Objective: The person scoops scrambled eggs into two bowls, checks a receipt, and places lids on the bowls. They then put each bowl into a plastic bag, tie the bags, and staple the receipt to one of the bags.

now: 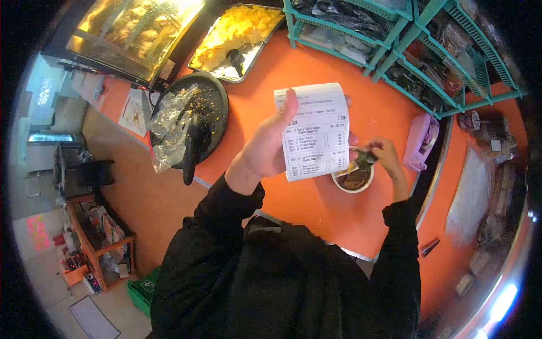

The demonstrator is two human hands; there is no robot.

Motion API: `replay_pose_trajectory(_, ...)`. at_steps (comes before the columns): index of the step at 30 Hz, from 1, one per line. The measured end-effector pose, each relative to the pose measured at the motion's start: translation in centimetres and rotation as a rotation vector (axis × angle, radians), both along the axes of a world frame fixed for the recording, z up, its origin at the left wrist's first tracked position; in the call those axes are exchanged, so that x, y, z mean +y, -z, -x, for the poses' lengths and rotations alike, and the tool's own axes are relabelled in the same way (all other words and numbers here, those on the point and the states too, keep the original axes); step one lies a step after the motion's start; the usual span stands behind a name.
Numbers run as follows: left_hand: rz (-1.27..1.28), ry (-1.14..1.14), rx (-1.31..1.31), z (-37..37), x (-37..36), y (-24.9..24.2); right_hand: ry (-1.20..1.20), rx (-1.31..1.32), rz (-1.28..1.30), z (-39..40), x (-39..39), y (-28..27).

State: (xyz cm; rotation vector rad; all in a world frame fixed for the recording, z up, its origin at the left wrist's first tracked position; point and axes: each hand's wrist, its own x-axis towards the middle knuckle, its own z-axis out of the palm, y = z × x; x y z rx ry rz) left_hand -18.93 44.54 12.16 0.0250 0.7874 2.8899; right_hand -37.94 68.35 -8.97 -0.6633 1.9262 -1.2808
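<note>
My left hand [268, 144] grips a long printed receipt [316, 133], thumb across its face and fingertips showing at its right edge. The paper is held up above the counter and covers part of what lies behind it. Beyond its lower right corner stands a white round bowl [370, 185] filled with brown, crumbly-looking food [354, 179] and something pale yellow at the left. Over the bowl's far rim, my right hand [385, 156] pinches a small dark green piece [365, 159], whose kind I cannot make out.
On the orange counter [259, 96] lie a dark round pan [223, 107] with a plastic bag and a black-handled tool, and a metal tray [240, 76] of yellow food. Teal racks [384, 51] line the back. A lilac tape dispenser [420, 144] stands at the right; a heated display case [130, 39] is upper left.
</note>
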Motion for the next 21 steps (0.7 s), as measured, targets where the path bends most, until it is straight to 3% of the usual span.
replay_pose_trajectory(1,-0.003,0.037,0.022,0.1,0.0,-0.1,-0.023,0.111,0.065,-0.4,-0.2,1.6)
replay_pose_trajectory(4,0.018,-0.023,-0.013,0.3,0.3,-0.3,-0.103,0.762,-0.274,-3.3,-2.6,-2.5)
replay_pose_trajectory(7,-0.016,0.071,0.076,-0.1,-0.4,-0.6,-0.098,1.023,-0.294,-5.1,-2.6,-4.0)
replay_pose_trajectory(10,-0.009,0.105,0.083,-0.2,-0.8,-0.5,-0.112,1.014,-0.384,-6.4,-1.8,-3.9)
replay_pose_trajectory(13,0.062,0.031,-0.006,0.1,-0.6,-0.8,0.048,1.32,-0.427,-6.8,-1.6,-2.2)
replay_pose_trajectory(16,0.073,0.041,0.032,0.6,-0.9,-0.5,0.165,1.267,-0.389,-7.0,-1.7,-0.6)
replay_pose_trajectory(19,0.025,0.076,0.021,1.1,-1.1,-0.7,0.161,0.863,-0.5,-7.6,-1.7,-0.5)
replay_pose_trajectory(21,0.048,0.097,0.027,1.4,-1.2,-0.7,0.129,0.816,-0.5,-8.2,-2.0,-2.9)
